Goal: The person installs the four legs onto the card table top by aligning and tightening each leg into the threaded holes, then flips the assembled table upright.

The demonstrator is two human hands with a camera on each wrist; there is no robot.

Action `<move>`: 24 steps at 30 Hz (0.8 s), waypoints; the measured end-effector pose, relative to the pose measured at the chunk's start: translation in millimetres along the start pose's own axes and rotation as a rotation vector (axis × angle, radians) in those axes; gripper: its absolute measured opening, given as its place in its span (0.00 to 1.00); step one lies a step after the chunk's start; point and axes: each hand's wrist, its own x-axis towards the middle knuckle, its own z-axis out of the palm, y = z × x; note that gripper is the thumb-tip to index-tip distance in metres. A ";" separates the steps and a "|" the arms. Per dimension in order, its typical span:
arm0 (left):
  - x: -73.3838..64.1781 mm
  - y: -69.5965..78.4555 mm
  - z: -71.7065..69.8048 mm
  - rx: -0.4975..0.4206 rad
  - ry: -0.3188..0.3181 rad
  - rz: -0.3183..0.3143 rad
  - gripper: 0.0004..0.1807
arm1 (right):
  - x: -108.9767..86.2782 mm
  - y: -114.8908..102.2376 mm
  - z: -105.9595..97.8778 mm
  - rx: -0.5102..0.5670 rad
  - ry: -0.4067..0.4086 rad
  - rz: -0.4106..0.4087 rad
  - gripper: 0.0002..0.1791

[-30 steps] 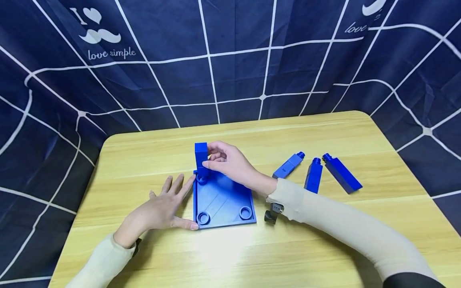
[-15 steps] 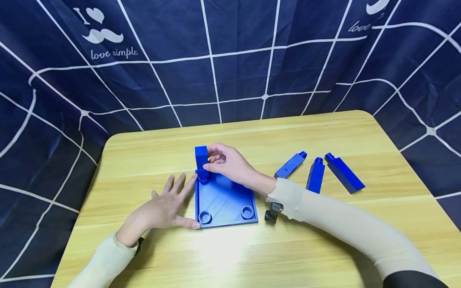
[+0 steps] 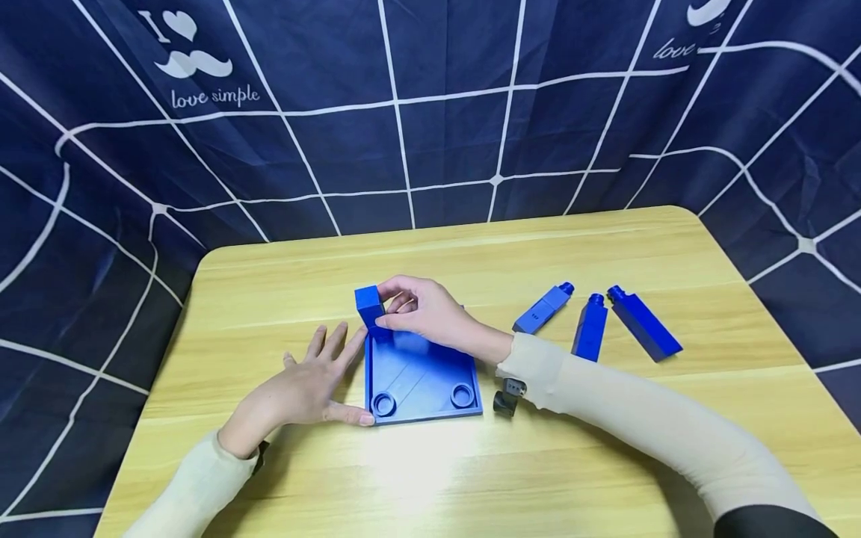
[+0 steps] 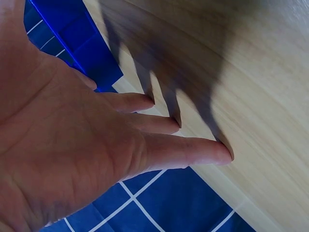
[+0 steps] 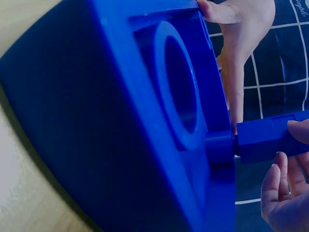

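Note:
A blue square tabletop piece (image 3: 422, 370) lies on the table with its raised rim and round sockets facing up. At its far left corner stands a blue square leg (image 3: 368, 305), leaning slightly in the head view. My right hand (image 3: 437, 312) pinches this leg between thumb and fingers. In the right wrist view, the leg's narrow end meets a round socket (image 5: 219, 145); how deep it sits is hidden. My left hand (image 3: 303, 392) lies with fingers spread beside the left rim, its thumb and index fingertip touching the edge.
Three loose blue legs with threaded ends lie to the right: one left leg (image 3: 542, 308), one middle leg (image 3: 589, 329) and one right leg (image 3: 644, 325). A dark checked curtain (image 3: 451, 134) surrounds the wooden table (image 3: 430, 478) at the back and sides.
The top of the held leg has tipped toward me and a little left, with my right hand shifting along with it. My left hand stays at the rim.

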 end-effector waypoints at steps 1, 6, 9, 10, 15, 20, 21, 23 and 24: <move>0.1 -0.3 -0.1 -0.002 0.001 -0.001 0.77 | 0.2 -0.1 0.2 -0.001 0.004 -0.003 0.23; 0.2 -1.0 -0.3 -0.004 -0.002 -0.004 0.77 | -0.2 0.6 2.9 0.034 0.014 0.002 0.23; 0.5 -1.5 0.0 0.003 -0.001 -0.003 0.77 | -0.6 1.8 4.7 0.053 0.017 0.007 0.23; 0.5 -2.0 0.4 0.006 -0.002 -0.004 0.77 | -0.7 2.2 5.2 0.053 0.018 0.009 0.23; -0.4 -1.8 1.9 0.010 0.000 -0.007 0.77 | -0.3 3.2 7.6 0.061 0.013 0.007 0.23; -1.0 -0.8 1.3 0.013 0.003 -0.002 0.77 | -0.7 3.3 8.7 0.084 0.010 0.016 0.23; -0.9 -0.9 1.1 0.015 0.002 -0.002 0.77 | -0.9 2.8 8.8 0.087 0.012 0.019 0.23; -0.6 -0.9 0.8 0.018 0.002 -0.002 0.77 | -0.7 2.7 9.1 0.085 0.017 0.022 0.25; -0.4 -0.9 0.7 0.018 0.001 -0.002 0.77 | -0.5 2.6 9.1 0.083 0.020 0.023 0.27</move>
